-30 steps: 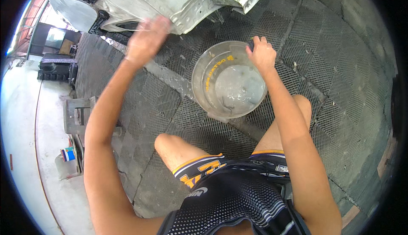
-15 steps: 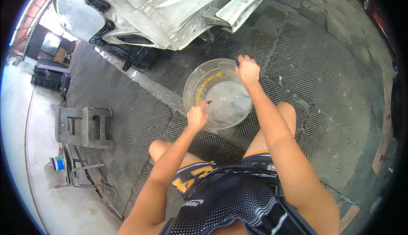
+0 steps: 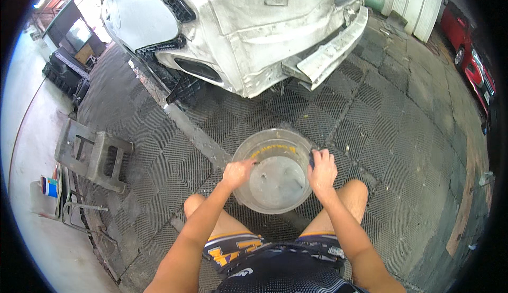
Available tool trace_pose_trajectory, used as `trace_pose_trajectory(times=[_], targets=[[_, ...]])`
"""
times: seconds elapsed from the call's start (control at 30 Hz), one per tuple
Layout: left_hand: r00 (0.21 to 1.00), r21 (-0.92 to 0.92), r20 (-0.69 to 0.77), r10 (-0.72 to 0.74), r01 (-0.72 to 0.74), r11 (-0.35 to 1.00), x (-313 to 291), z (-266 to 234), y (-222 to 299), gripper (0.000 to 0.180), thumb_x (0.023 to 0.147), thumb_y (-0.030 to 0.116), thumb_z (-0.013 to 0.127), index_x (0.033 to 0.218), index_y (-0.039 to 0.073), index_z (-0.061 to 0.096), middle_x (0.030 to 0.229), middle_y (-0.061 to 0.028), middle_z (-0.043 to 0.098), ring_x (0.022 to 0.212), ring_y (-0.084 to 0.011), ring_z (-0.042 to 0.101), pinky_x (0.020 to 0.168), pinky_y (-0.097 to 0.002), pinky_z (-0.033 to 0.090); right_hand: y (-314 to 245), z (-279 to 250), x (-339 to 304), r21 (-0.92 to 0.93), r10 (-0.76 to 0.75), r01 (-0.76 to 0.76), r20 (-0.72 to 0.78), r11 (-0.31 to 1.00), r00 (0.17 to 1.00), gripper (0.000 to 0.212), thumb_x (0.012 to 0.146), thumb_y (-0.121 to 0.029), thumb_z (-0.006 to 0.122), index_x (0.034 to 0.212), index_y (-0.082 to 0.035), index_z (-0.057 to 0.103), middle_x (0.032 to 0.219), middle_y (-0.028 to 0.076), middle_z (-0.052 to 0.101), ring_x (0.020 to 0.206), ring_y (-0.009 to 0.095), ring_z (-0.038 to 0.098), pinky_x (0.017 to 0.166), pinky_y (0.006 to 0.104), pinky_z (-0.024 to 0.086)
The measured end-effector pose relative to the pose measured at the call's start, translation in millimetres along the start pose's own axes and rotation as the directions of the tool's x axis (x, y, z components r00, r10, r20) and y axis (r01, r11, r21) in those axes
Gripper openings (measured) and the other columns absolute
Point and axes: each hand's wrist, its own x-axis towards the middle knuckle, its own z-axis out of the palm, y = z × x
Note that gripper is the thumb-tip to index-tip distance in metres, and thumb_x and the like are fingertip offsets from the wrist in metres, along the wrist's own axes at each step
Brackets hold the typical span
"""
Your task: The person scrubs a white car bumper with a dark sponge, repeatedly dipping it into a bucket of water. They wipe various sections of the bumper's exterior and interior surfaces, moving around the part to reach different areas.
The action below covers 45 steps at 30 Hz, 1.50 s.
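A white car body (image 3: 248, 33) (bumper hanging loose) stands on dark grated floor tiles (image 3: 402, 134). A grey metal stand (image 3: 95, 152) lies at left, a red car (image 3: 473, 55) at far right.

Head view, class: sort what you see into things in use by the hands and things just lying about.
In use: clear bucket, left hand and right hand on its rim.
Lying about: grey step stool, small can, white car body, red car.
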Motion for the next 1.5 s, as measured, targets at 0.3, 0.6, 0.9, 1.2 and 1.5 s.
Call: trace_pose_trajectory(times=[0.3,0.6,0.9,1.2,1.5], targets=[[0.983,0.116,0.173,-0.069,0.050,0.992,10.8,-0.4,13.0,0.033,0.094,0.019,0.056,0.124,0.013,0.070,0.104,-0.0159,0.077,0.084,-0.0353,0.075,0.070,-0.0488,0.061,-54.4,184.6,83.0,0.057,-0.089,0.091,0.913,0.994,0.399,0.048,0.086,-0.043,0.073,0.127,-0.017,0.072,0.137,0.013,0.066,0.120,0.035,0.067,0.097,0.0455,0.056],[0.974,0.150,0.217,-0.063,0.031,0.988,9.1,16.2,9.6,0.021,0.089,0.015,0.058,0.105,0.005,0.067,0.093,-0.0165,0.076,0.079,-0.0362,0.075,0.067,-0.0489,0.060,-35.1,334.8,-33.4,-0.094,0.089,-0.018,0.848,0.995,0.522,0.045,0.097,-0.031,0.058,0.135,-0.008,0.068,0.139,0.018,0.066,0.130,0.033,0.064,0.106,0.0524,0.050],[0.942,0.240,0.330,-0.057,-0.025,0.970,5.7,21.6,-7.5,0.025,0.093,0.019,0.059,0.099,0.003,0.076,0.082,-0.0152,0.077,0.077,-0.0340,0.077,0.070,-0.0504,0.061,-106.6,99.4,53.3,0.504,-0.157,-0.236,0.620,0.831,0.769,0.041,0.089,-0.041,0.067,0.092,-0.001,0.075,0.089,0.020,0.075,0.074,0.034,0.071,0.072,0.0435,0.056],[0.858,-0.899,0.199,-0.474,0.353,0.261,34.2,102.1,53.0,0.044,0.103,0.016,0.057,0.143,0.001,0.053,0.137,-0.0144,0.061,0.121,-0.0302,0.064,0.098,-0.0450,0.058,-131.3,59.3,40.0,0.375,-0.064,0.055,0.011,0.925,0.998,0.038,0.088,-0.047,0.073,0.095,-0.010,0.075,0.098,0.015,0.075,0.091,0.039,0.072,0.080,0.0496,0.057],[0.621,0.214,-0.629,0.467,-0.440,0.872,188.4,-238.6,105.1,0.054,0.089,-0.010,0.054,0.138,0.009,0.066,0.135,-0.0199,0.068,0.132,-0.0363,0.061,0.111,-0.0453,0.049,18.0,51.8,81.8,0.056,0.153,-0.145,-0.190,0.988,0.970,0.061,0.079,-0.057,0.082,0.104,-0.003,0.068,0.106,0.017,0.063,0.098,0.040,0.066,0.086,0.0535,0.056]])
